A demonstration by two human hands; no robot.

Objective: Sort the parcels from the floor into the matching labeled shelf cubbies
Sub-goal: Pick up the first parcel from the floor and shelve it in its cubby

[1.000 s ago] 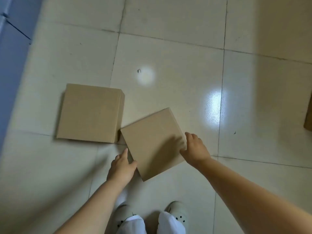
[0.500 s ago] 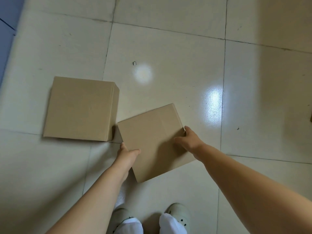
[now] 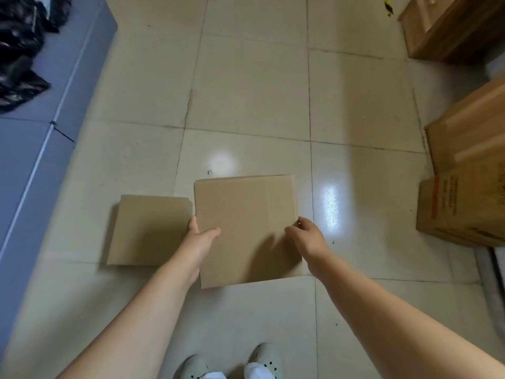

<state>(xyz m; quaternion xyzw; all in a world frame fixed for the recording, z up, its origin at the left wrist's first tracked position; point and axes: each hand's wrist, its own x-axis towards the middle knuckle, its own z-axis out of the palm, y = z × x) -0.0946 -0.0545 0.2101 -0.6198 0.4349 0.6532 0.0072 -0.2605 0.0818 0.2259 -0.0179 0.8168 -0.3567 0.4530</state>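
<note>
A plain brown cardboard parcel point(image 3: 243, 220) is held level above the tiled floor, in front of me. My left hand point(image 3: 200, 237) grips its left edge, thumb on top. My right hand point(image 3: 306, 236) grips its right edge, fingers curled over the side. A second, similar flat parcel point(image 3: 147, 231) lies on the floor just to the left; the held parcel overlaps its right edge. No label shows on either top face. No shelf cubbies are in view.
Large cardboard boxes point(image 3: 464, 170) stand at the right, one with red print point(image 3: 453, 212). Wooden furniture point(image 3: 448, 26) sits at the far right corner. A grey-blue mat point(image 3: 41, 127) with black bags point(image 3: 19, 47) lies at the left. My shoes point(image 3: 232, 365) are below.
Both hands closed on the tilted parcel's sides, lifted it off the floor and turned it square. The view pulled back, showing the boxes and the mat.
</note>
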